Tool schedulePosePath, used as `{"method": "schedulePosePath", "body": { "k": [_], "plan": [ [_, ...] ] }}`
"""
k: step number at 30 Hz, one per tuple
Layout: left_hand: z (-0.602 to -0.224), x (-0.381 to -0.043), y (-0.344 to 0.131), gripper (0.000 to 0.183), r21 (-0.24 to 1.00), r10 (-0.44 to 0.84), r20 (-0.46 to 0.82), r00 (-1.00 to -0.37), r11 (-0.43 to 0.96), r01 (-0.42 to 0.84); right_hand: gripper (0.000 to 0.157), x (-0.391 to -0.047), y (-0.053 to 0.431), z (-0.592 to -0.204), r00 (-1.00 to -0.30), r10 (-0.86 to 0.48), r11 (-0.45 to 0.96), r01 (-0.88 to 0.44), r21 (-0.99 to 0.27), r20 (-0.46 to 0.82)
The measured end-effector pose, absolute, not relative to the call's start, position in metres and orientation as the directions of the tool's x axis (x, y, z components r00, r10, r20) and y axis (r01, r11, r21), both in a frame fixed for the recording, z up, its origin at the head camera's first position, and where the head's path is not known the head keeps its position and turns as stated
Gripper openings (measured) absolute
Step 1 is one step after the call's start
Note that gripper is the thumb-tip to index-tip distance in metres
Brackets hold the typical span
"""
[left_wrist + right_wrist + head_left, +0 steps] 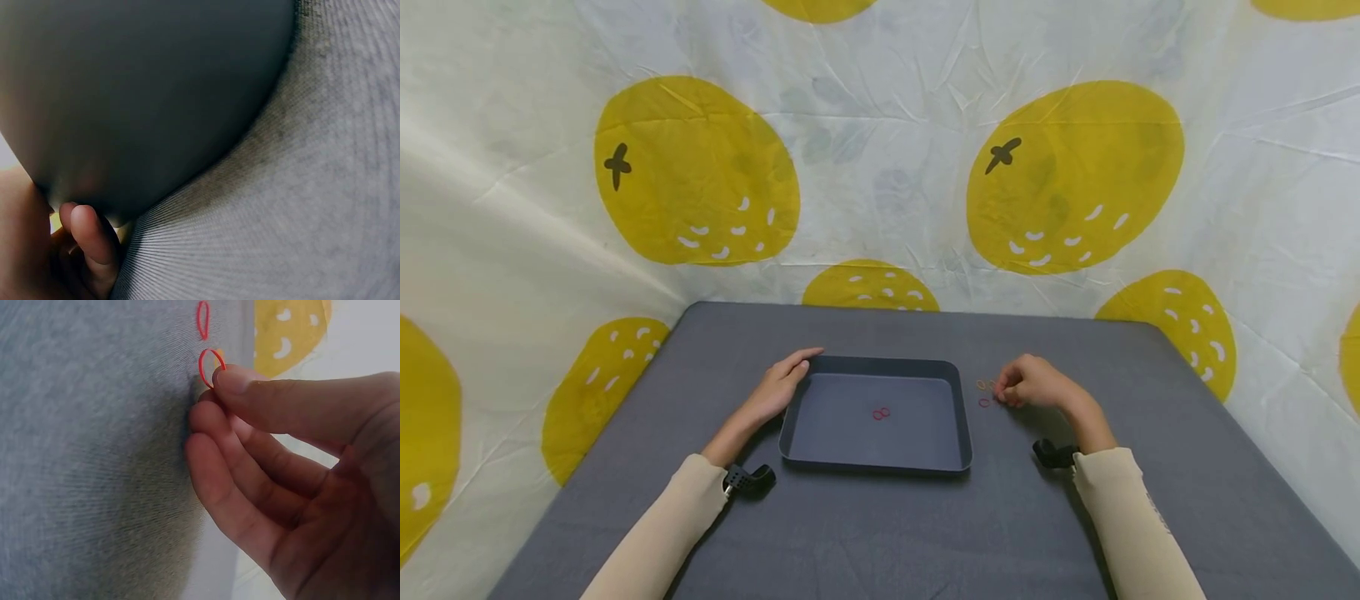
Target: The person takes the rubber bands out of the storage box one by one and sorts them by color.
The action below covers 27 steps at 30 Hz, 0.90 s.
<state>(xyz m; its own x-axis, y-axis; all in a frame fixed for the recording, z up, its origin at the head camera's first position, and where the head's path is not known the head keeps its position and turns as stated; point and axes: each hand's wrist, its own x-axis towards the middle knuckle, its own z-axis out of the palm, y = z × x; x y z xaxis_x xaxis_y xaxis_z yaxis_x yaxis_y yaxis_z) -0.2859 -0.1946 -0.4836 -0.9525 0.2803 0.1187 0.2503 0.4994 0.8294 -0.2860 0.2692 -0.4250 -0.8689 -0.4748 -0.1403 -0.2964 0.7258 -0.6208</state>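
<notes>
A dark grey rectangular tray (877, 468) lies on the cloth, holding two small red rubber bands (882, 413) close together. My left hand (777, 390) holds the tray at its far left corner, thumb at the rim. In the left wrist view, curled fingers (92, 234) show at the tray's dark outer wall. To the right of the tray, my right hand (1039, 383) pinches a thin red rubber band (200, 366) between thumb and index finger. Beside that hand lie another red rubber band (984, 403) and yellowish ones (981, 385).
A grey cloth (880, 533) covers the table. Behind it and at its sides hangs a white curtain (880, 167) with large yellow fruit prints. Both wrists wear black camera mounts (752, 481), and the sleeves are beige.
</notes>
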Motion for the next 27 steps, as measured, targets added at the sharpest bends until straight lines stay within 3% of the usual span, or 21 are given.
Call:
{"method": "schedulePosePath", "body": {
  "k": [27],
  "plan": [
    [-0.4816,-0.2842,-0.1948,0.040,0.846,0.292,0.104,-0.951,0.476,0.239,0.009,-0.2910,0.2643,-0.4324,-0.880,-0.460,0.778,-0.336,-0.531,-0.116]
  ]
}}
